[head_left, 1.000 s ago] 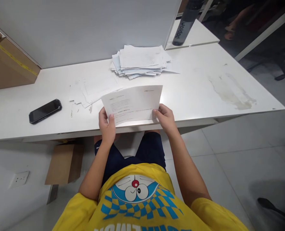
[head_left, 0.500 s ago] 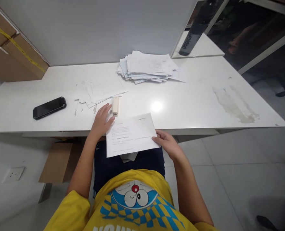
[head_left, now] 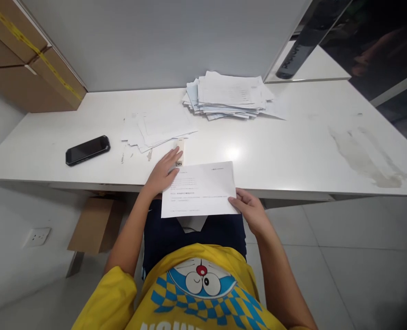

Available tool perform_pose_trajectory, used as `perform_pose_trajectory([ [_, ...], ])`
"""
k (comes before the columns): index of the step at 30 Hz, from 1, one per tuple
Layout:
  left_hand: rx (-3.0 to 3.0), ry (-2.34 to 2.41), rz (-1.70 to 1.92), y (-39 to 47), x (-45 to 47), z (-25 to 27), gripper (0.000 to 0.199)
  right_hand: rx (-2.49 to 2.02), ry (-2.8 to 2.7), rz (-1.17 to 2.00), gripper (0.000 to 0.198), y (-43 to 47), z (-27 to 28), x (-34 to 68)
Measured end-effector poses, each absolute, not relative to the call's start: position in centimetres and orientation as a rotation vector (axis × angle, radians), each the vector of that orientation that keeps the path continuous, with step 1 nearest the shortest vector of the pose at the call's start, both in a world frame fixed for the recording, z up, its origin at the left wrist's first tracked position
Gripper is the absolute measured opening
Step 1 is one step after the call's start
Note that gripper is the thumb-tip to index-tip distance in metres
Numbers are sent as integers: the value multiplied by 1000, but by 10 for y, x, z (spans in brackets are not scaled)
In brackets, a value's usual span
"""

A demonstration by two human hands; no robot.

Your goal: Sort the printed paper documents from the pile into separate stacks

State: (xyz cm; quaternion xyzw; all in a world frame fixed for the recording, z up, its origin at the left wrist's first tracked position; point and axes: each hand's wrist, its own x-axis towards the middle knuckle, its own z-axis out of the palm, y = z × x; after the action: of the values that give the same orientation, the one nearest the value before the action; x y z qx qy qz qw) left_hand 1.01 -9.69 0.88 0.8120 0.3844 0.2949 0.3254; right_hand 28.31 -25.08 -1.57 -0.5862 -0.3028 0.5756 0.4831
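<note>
Fingers of the left hand [head_left: 161, 175] lie spread over the cream tool [head_left: 181, 143] near frame centre, so the right hand [head_left: 253, 211], pinching the printed sheet [head_left: 205, 189], should hold it level.

Yellow shirt [head_left: 196, 293] (blue-checked print [head_left: 210, 305]) and navy shorts [head_left: 224, 233].

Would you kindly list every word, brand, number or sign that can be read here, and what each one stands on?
"MON": upside down on the yellow shirt, cut off by the picture's edge.
"pop": seemingly the first letters on the dark cylinder; the rest is blurred.
Too small to read: the print on the held sheet and on the paper stack.
</note>
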Motion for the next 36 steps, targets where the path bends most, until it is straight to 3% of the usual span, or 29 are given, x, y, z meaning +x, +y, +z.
perform_pose_trajectory([
  [7, 1650, 974, 1225, -91, -6, -1, 41, -1451, -682, 1385, 43, -249, -9, 275],
  [16, 1958, 1040, 869, -105, 5, 15, 42, -1540, -722, 1311, 43, -248, 4, 271],
  [22, 1899, 1250, 937, -101, 11, 8, 44, -1529, -725, 1331, 42, -246, 3, 271],
  [36, 1809, 1121, 871, -104, 7, 22, 38, -1579, -771, 1243, 40, -236, 3, 264],
])
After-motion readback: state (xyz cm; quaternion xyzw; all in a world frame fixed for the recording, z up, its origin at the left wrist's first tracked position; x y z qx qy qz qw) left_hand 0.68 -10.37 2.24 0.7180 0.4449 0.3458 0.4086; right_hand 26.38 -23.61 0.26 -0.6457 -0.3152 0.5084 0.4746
